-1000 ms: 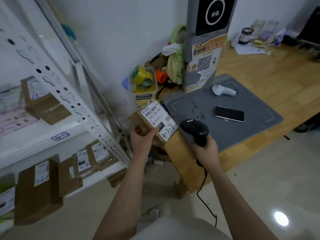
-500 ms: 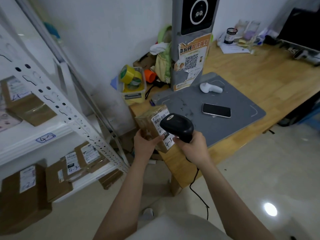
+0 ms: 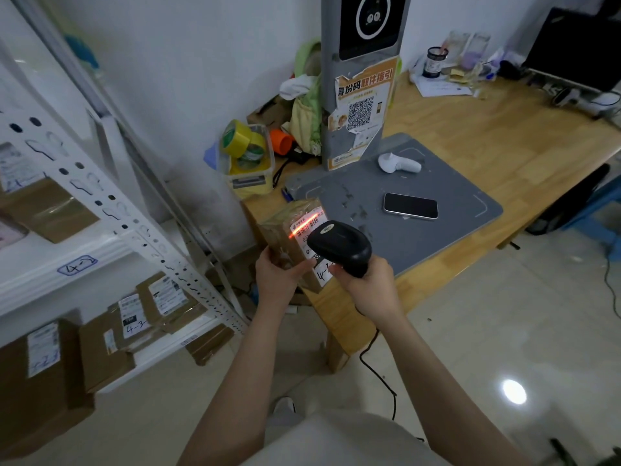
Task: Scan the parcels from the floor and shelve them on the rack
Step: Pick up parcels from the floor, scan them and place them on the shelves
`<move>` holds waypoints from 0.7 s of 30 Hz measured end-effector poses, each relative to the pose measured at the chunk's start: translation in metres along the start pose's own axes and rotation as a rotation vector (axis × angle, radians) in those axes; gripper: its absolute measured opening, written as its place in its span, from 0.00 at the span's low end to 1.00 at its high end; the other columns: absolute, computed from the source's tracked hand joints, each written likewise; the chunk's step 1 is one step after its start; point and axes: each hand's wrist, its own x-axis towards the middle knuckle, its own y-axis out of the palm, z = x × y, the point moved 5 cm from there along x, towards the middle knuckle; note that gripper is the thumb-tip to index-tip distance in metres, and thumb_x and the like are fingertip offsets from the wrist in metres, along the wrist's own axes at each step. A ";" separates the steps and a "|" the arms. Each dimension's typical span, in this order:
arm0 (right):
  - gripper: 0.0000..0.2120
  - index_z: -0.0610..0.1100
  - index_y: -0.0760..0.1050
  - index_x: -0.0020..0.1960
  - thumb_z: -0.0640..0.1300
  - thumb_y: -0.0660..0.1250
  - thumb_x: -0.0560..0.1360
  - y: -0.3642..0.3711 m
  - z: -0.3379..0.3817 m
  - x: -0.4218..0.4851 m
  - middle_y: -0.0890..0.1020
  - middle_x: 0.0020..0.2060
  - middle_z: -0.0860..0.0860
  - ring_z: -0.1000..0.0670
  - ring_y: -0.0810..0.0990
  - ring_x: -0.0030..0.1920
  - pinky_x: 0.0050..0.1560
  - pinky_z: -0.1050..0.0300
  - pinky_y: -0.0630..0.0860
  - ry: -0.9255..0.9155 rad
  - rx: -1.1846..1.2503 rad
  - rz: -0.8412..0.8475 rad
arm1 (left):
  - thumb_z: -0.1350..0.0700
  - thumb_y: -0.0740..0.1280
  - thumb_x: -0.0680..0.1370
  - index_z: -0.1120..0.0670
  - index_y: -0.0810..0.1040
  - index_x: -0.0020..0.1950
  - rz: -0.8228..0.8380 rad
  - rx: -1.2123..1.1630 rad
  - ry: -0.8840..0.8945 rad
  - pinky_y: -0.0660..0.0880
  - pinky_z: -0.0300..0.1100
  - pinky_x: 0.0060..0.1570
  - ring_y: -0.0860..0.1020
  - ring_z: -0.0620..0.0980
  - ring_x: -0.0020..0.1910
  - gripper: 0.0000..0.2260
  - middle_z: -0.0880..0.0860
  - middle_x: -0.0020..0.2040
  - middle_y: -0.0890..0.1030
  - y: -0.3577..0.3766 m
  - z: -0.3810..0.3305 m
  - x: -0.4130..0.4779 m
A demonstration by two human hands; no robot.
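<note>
It was a parcel pickup point — a QR-postered kiosk (image 3: pixel 366 25) and tape rolls (image 3: pixel 240 141) on the wooden desk (image 3: pixel 504 136), a rack (image 3: pixel 100 200) of labelled parcels (image 3: pixel 158 301) left of it.

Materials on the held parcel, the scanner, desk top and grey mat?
parcel: brown cardboard under glossy clear tape, judging by the sheen; label looks like white paper.
scanner: black moulded plastic, satin highlights.
desk: pale wood or wood-look laminate, plank grain shows; cannot tell which.
mat: grey, matte, scuffed; probably plastic or rubber.
</note>
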 end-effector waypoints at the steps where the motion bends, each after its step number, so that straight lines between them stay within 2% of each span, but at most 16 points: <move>1: 0.04 0.48 0.79 0.48 0.42 0.73 0.75 0.000 -0.001 0.000 0.78 0.32 0.56 0.59 0.77 0.32 0.32 0.69 0.69 0.003 0.002 -0.007 | 0.34 0.79 0.51 0.51 0.70 0.73 -0.001 0.002 -0.001 0.76 0.50 0.63 0.76 0.50 0.66 0.54 0.50 0.69 0.76 0.000 0.001 0.000; 5: 0.04 0.48 0.79 0.47 0.43 0.73 0.75 0.001 -0.005 -0.002 0.79 0.32 0.54 0.58 0.78 0.32 0.33 0.65 0.72 0.009 -0.021 -0.011 | 0.44 0.83 0.59 0.54 0.71 0.73 -0.021 -0.006 -0.006 0.76 0.46 0.61 0.76 0.51 0.66 0.45 0.52 0.68 0.76 -0.003 -0.001 -0.005; 9: 0.05 0.49 0.78 0.48 0.42 0.73 0.75 0.005 -0.008 -0.004 0.80 0.35 0.55 0.59 0.79 0.34 0.34 0.68 0.72 0.012 -0.047 0.006 | 0.54 0.81 0.67 0.55 0.72 0.72 -0.043 -0.001 0.002 0.73 0.42 0.58 0.75 0.51 0.67 0.36 0.52 0.68 0.77 -0.004 -0.001 -0.003; 12: 0.06 0.50 0.77 0.47 0.42 0.73 0.75 0.006 -0.012 -0.002 0.80 0.35 0.55 0.57 0.79 0.36 0.35 0.65 0.72 0.019 -0.046 -0.007 | 0.56 0.81 0.68 0.55 0.72 0.71 -0.071 0.000 0.002 0.72 0.42 0.58 0.75 0.49 0.65 0.34 0.52 0.67 0.77 -0.005 0.001 -0.004; 15: 0.05 0.47 0.77 0.46 0.41 0.73 0.75 0.003 -0.023 0.002 0.79 0.34 0.54 0.56 0.77 0.33 0.34 0.64 0.69 0.038 -0.010 -0.055 | 0.56 0.82 0.65 0.55 0.75 0.68 -0.140 -0.040 -0.034 0.77 0.46 0.59 0.78 0.50 0.62 0.33 0.52 0.64 0.79 -0.012 0.006 -0.003; 18: 0.05 0.43 0.76 0.47 0.36 0.71 0.74 0.000 -0.048 0.012 0.78 0.34 0.51 0.50 0.77 0.35 0.33 0.60 0.69 0.133 -0.040 -0.075 | 0.57 0.82 0.66 0.56 0.75 0.67 -0.237 -0.096 -0.083 0.78 0.44 0.55 0.79 0.47 0.57 0.32 0.50 0.60 0.81 -0.024 0.009 -0.006; 21: 0.08 0.40 0.75 0.50 0.31 0.66 0.72 0.006 -0.079 0.024 0.77 0.35 0.48 0.46 0.77 0.37 0.30 0.58 0.68 0.243 -0.131 -0.044 | 0.57 0.82 0.65 0.58 0.74 0.68 -0.320 -0.131 -0.133 0.77 0.43 0.54 0.79 0.48 0.57 0.34 0.49 0.58 0.80 -0.041 0.014 -0.007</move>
